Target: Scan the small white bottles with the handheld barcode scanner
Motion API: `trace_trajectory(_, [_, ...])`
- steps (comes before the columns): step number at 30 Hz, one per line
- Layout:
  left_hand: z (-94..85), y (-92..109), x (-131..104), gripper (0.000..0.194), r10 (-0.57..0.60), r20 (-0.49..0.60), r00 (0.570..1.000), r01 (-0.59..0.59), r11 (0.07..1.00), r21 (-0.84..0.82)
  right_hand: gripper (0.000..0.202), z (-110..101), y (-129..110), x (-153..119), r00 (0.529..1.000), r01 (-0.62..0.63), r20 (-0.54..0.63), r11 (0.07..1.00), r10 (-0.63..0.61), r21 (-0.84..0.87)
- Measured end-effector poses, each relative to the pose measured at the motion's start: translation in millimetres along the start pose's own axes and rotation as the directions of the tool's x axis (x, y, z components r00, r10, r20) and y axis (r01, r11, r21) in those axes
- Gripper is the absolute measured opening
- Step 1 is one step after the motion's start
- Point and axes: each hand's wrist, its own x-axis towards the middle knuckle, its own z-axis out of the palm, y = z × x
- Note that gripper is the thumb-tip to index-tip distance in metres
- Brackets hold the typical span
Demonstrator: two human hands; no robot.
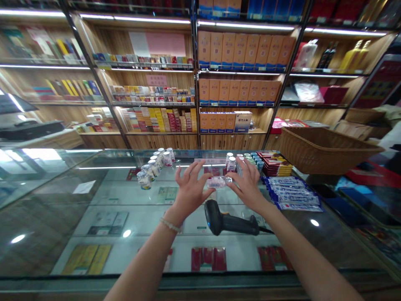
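Observation:
Between my two hands a small clear bottle with whitish-pink contents lies sideways. My left hand pinches its left end between thumb and index finger, the other fingers raised and spread. The thumb and index finger of my right hand close on its right end. Just below, a black barcode scanner rests on the glass counter. Similar small bottles stand behind my right hand. To the left of my left hand, white-capped bottles stand in a slanting double row.
Blue-and-white packets lie right of my right hand. Behind them are stacked red and yellow packs and a wicker basket. A paper slip lies at left. Stocked shelves line the wall beyond.

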Motion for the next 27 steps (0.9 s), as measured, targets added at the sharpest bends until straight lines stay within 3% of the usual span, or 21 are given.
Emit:
trace_trajectory(5, [2.2, -6.2, -1.4, 0.030, 0.042, -0.036, 0.998, -0.041, 0.999, 0.013, 0.034, 0.6, -4.2, 6.1, 0.999, -0.005, 0.042, 1.000, 0.006, -0.031])
trace_trajectory(9, [5.7, -16.9, -4.2, 0.032, -0.014, -0.024, 1.000, 0.014, 1.000, 0.007, 0.057, -10.1, -17.4, 6.5, 0.998, -0.011, 0.064, 0.998, 0.015, -0.056])
trace_trajectory(12, [7.2, -22.6, -5.5, 0.032, -0.060, -0.019, 0.998, 0.061, 0.998, 0.024, 0.075, -18.5, -27.2, -12.0, 0.984, 0.037, 0.175, 0.999, -0.032, -0.025])
trace_trajectory(16, [8.4, -24.2, -6.3, 0.033, -0.114, 0.003, 0.993, 0.114, 0.993, 0.015, 0.096, -17.5, -35.1, -51.5, 0.915, 0.089, 0.391, 0.994, -0.104, 0.056])
trace_trajectory(20, [10.4, -24.3, -7.2, 0.032, -0.132, 0.019, 0.991, 0.132, 0.991, 0.003, 0.074, -11.0, -41.7, -70.3, 0.906, 0.063, 0.417, 0.998, -0.070, 0.030])
trace_trajectory(24, [11.1, -25.7, -7.8, 0.032, -0.144, 0.032, 0.989, 0.143, 0.990, 0.018, 0.043, -10.5, -46.3, -66.7, 0.903, 0.072, 0.422, 0.996, -0.084, 0.044])
trace_trajectory(27, [11.5, -27.3, -8.7, 0.030, -0.160, 0.028, 0.987, 0.160, 0.987, 0.015, 0.034, -9.6, -45.5, -62.3, 0.902, 0.108, 0.411, 0.991, -0.130, 0.076])
